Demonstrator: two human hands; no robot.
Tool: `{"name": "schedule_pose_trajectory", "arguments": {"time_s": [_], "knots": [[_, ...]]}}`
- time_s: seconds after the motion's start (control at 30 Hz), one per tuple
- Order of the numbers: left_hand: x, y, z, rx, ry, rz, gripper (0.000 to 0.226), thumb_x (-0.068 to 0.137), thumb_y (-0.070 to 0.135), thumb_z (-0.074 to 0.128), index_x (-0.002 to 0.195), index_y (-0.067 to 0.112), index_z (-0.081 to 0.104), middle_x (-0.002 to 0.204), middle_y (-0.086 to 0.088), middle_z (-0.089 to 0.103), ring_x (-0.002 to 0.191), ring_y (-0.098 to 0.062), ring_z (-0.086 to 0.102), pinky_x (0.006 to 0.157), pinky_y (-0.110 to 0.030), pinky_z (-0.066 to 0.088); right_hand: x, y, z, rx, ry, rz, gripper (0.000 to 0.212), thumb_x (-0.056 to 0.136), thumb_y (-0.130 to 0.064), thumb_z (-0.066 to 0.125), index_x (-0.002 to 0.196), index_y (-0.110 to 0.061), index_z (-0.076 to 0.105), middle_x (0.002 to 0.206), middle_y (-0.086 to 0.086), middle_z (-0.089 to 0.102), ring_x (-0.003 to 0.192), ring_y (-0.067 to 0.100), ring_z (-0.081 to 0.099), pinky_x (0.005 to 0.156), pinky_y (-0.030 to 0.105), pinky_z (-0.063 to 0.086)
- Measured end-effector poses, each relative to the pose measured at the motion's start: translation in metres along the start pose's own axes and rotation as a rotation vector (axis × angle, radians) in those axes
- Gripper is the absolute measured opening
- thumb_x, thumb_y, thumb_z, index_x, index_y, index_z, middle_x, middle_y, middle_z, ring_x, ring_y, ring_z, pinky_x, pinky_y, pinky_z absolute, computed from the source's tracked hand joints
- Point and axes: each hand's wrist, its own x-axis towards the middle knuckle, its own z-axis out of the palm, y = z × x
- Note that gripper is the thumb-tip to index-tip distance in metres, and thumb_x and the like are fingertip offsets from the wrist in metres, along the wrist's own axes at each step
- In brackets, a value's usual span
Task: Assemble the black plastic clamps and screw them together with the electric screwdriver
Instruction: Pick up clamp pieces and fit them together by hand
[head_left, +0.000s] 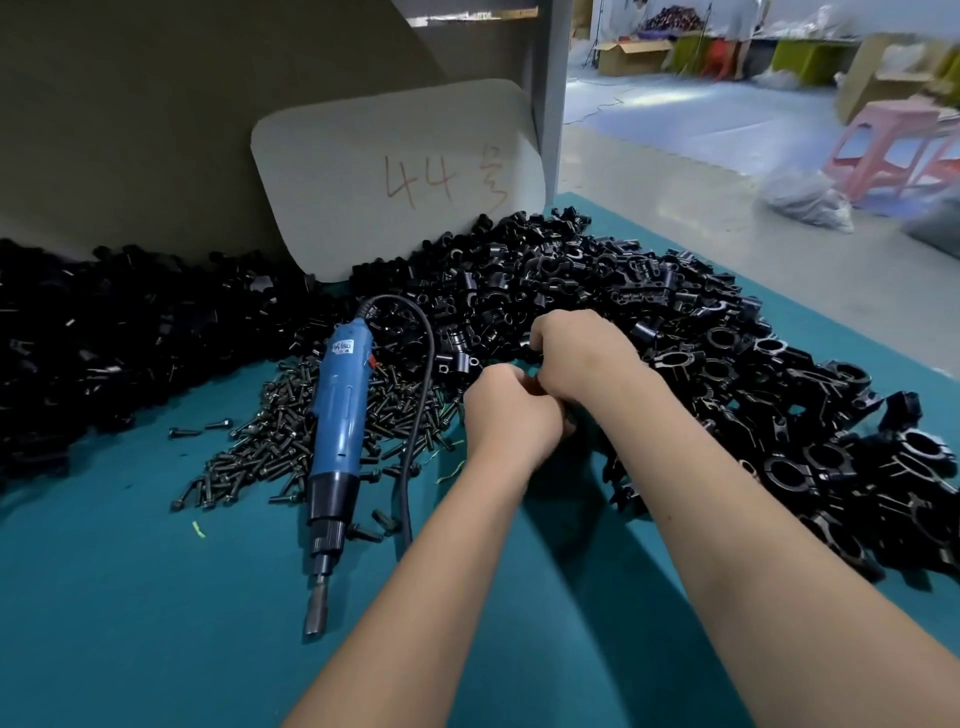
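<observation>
Clamps lie heaped just right of the blue electric screwdriver, on the teal surface. Both hands, left and right, curl together there; what they hold is hidden. Parts seem light, stiff, smooth: pinch the flat lugs.

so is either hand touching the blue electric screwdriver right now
Apart. The head view shows the blue electric screwdriver lying on the teal mat, with screws and its black cord between it and the left hand; the right hand is farther off.
</observation>
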Motion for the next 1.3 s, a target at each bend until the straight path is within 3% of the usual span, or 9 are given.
{"name": "schedule_pose_trajectory", "arguments": {"time_s": [0.17,0.3,0.47,0.63,0.8,0.87,1.03,1.13,1.3], "knots": [[0.001,-0.001,-0.009,0.156,0.088,0.102,0.017,0.069,-0.001,0.067,0.076,0.015,0.069,0.078,0.000,0.072,0.074,-0.019,0.067,0.052,-0.025,0.048,0.006,-0.001,0.008,0.029,-0.040,0.015,0.027,0.091,-0.010,0.060,0.117,-0.014,0.058,0.115,0.013,0.060,0.096,0.033,0.057,0.076,0.037,0.049],[0.002,0.005,-0.024,0.166,0.118,0.227,0.018,0.076,0.004,0.063,0.082,0.020,0.069,0.083,0.002,0.073,0.082,-0.021,0.073,0.074,-0.033,0.060,0.003,-0.006,0.001,0.007,0.003,0.012,0.024,0.091,-0.005,0.057,0.112,-0.008,0.068,0.114,0.017,0.064,0.101,0.038,0.065,0.076,0.036,0.052],[-0.003,0.001,-0.073,0.091,0.256,0.399,0.016,0.081,0.012,0.064,0.076,0.026,0.067,0.075,0.007,0.070,0.071,-0.023,0.073,0.067,-0.047,0.062,-0.008,-0.035,-0.009,0.232,0.160,-0.052,0.027,0.094,-0.001,0.050,0.106,-0.008,0.073,0.106,0.015,0.069,0.091,0.033,0.067,0.082,0.035,0.056],[-0.015,-0.034,-0.146,0.090,0.613,0.427,0.020,0.083,0.011,0.064,0.074,0.028,0.064,0.072,0.016,0.067,0.057,-0.007,0.064,0.058,-0.022,0.050,-0.029,-0.104,-0.004,0.749,0.086,-0.195,0.037,0.102,0.001,0.036,0.099,-0.014,0.070,0.073,0.009,0.066,0.043,0.009,0.060,0.042,0.020,0.044],[-0.028,-0.085,-0.212,0.234,0.916,0.370,0.011,0.084,0.009,0.065,0.083,0.020,0.066,0.083,0.007,0.068,0.077,-0.013,0.063,0.074,-0.030,0.048,-0.042,-0.177,0.028,0.802,-0.011,-0.401,0.024,0.090,-0.034,0.077,0.074,-0.020,0.065,0.061,-0.012,0.061,0.056,0.002,0.055,0.058,0.018,0.046],[-0.028,-0.102,-0.235,0.403,0.984,0.320,0.007,0.084,0.008,0.067,0.089,0.014,0.068,0.097,-0.003,0.068,0.097,-0.027,0.060,0.084,-0.033,0.042,-0.046,-0.196,0.041,0.687,0.018,-0.504,0.023,0.082,-0.026,0.083,0.074,-0.022,0.061,0.069,-0.011,0.064,0.061,0.001,0.055,0.059,0.016,0.043],[-0.021,-0.121,-0.272,0.677,0.926,-0.051,0.048,0.087,0.020,0.070,0.134,0.018,0.062,0.163,-0.014,0.030,0.150,-0.037,0.019,0.115,-0.054,0.031,-0.048,-0.225,0.062,0.537,-0.023,-0.596,0.019,0.080,-0.013,0.072,0.085,-0.023,0.058,0.081,-0.005,0.066,0.067,0.010,0.060,0.056,0.025,0.045],[-0.017,-0.130,-0.280,0.683,0.778,-0.162,0.063,0.094,0.024,0.062,0.154,0.022,0.044,0.172,-0.010,0.012,0.158,-0.036,-0.003,0.126,-0.057,0.011,-0.049,-0.229,0.075,0.591,-0.019,-0.584,0.026,0.082,-0.023,0.080,0.076,-0.024,0.055,0.071,-0.009,0.062,0.061,0.002,0.058,0.054,0.016,0.043],[-0.012,-0.127,-0.266,0.696,0.794,-0.059,0.037,0.090,0.016,0.065,0.128,0.020,0.064,0.148,-0.007,0.050,0.141,-0.032,0.038,0.120,-0.052,0.027,-0.047,-0.228,0.081,0.604,0.031,-0.551,0.025,0.086,-0.028,0.076,0.076,-0.023,0.053,0.070,-0.006,0.060,0.060,0.011,0.053,0.059,0.026,0.046]]}}
